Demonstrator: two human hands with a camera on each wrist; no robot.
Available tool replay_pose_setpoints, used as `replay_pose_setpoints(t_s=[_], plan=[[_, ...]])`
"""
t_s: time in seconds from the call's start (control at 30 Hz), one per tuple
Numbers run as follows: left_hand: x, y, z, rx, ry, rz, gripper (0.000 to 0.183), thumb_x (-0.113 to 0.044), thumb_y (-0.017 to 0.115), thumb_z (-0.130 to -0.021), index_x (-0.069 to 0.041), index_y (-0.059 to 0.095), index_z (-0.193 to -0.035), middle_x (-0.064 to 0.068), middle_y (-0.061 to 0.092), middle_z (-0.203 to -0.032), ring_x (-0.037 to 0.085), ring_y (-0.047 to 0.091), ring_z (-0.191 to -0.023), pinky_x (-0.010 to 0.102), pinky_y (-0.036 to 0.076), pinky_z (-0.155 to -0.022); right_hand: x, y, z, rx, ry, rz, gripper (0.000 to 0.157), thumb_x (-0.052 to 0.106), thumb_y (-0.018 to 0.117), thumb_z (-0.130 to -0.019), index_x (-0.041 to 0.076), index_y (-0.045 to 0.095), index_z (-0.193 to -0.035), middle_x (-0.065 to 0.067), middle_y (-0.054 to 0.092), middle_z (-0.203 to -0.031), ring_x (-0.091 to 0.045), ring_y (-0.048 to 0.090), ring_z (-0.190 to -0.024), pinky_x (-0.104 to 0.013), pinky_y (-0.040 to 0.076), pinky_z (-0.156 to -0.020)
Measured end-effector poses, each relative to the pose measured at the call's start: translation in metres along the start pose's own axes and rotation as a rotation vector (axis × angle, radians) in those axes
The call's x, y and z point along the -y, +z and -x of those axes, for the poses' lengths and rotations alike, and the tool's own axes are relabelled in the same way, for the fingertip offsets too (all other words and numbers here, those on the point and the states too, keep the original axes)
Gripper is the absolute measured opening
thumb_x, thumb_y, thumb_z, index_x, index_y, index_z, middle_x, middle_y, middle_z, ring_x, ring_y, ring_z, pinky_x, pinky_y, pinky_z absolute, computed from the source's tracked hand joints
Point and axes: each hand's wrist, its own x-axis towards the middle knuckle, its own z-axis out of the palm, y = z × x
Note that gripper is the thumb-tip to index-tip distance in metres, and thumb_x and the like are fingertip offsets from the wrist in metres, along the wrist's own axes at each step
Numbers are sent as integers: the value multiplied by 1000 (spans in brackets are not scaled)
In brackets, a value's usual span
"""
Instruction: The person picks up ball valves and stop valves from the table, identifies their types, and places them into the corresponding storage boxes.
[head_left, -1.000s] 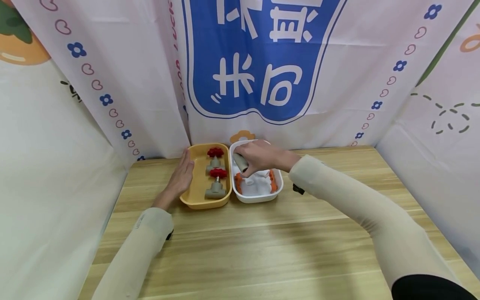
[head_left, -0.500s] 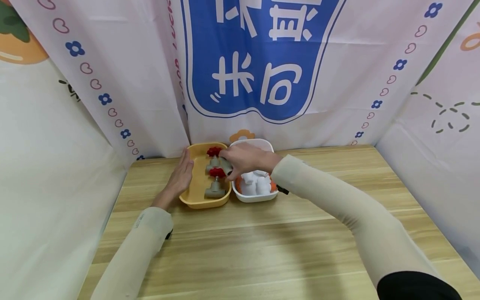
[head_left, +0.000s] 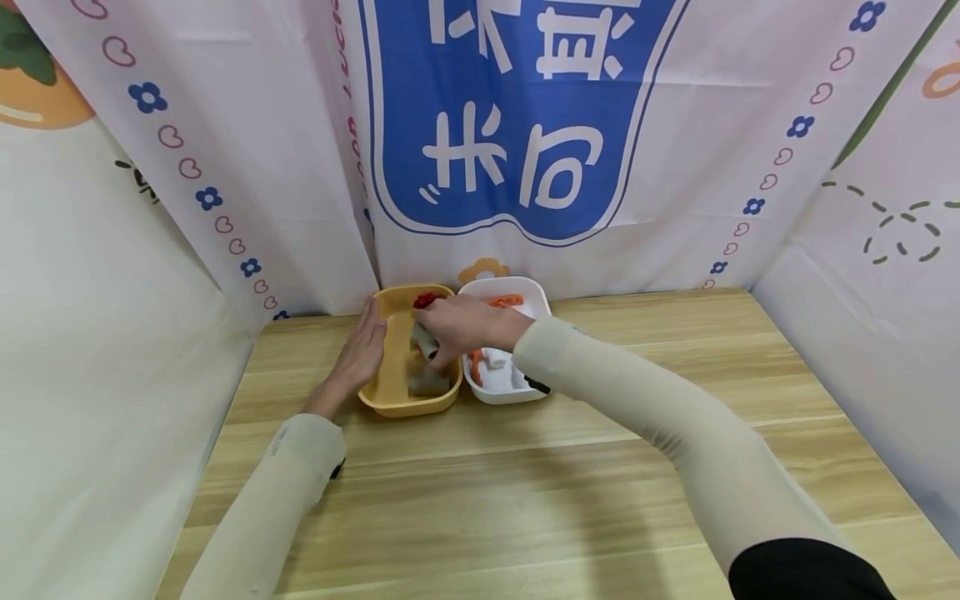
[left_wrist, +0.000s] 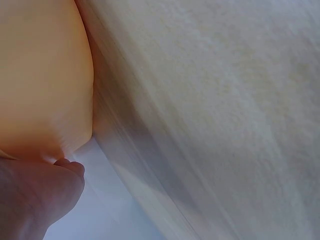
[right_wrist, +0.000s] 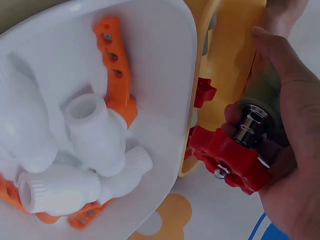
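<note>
My right hand [head_left: 467,323] grips a grey stop valve with a red handwheel [right_wrist: 230,159], its fingers curled round the grey body [right_wrist: 265,92]. The hand is over the right part of the yellow tray [head_left: 392,371]. Beneath it lie other grey valves, mostly hidden; another red handwheel [right_wrist: 204,92] shows in the right wrist view. My left hand [head_left: 362,354] rests on the tray's left wall with straight fingers. White ball valves [right_wrist: 95,135] with orange handles [right_wrist: 117,60] lie in the white tray [head_left: 546,302], close against the yellow tray's right side.
Both trays stand at the back edge of a wooden table [head_left: 480,500], close to a printed cloth backdrop [head_left: 637,250]. More cloth [head_left: 112,333] hangs along the table's left side. My right forearm passes over the white tray's near right corner.
My right hand has carried the grey valve leftward from above the white tray to over the yellow tray. More of the white tray's contents now shows behind it. The left hand stays put.
</note>
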Motion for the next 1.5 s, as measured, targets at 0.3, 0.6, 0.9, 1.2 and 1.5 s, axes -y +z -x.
replay_pose_setpoints(t_s=[0.3,0.6,0.9,1.2,1.5], plan=[[-2,1,1,-2,13,-1,68,-42,10,-116,1,-1,-168,16,-7,-178,34,-5,-164,54,5,-132,9,10,-10,-11,-9,-36,73,59,86,-82,10,66,-131,0,70,-107,-15,65,-90,-30,57,-80],[-1,1,1,3,20,7,63,-35,12,-117,1,-1,-168,17,-7,-178,32,-6,-164,51,4,-132,17,19,-17,-7,-15,-53,72,62,85,-83,10,68,-130,2,68,-103,-13,63,-86,-26,54,-72],[-2,2,1,5,13,12,66,-41,8,-116,-2,-4,-168,15,-8,-178,33,-6,-164,51,3,-132,23,29,-20,8,10,12,75,66,81,-84,12,69,-134,3,72,-111,-14,66,-89,-30,56,-74],[-3,0,1,22,-8,11,64,-39,10,-117,-5,-7,-168,11,-12,-178,31,-8,-164,52,2,-132,20,36,-16,-64,-18,118,81,67,75,-89,14,61,-149,-6,65,-143,-29,57,-138,-48,44,-117],[0,-1,0,30,-17,-10,63,-35,12,-116,-6,-10,-168,10,-15,-177,32,-9,-164,55,3,-131,11,30,0,-80,-15,100,77,65,69,-95,15,59,-152,-7,58,-154,-27,53,-142,-49,43,-119]])
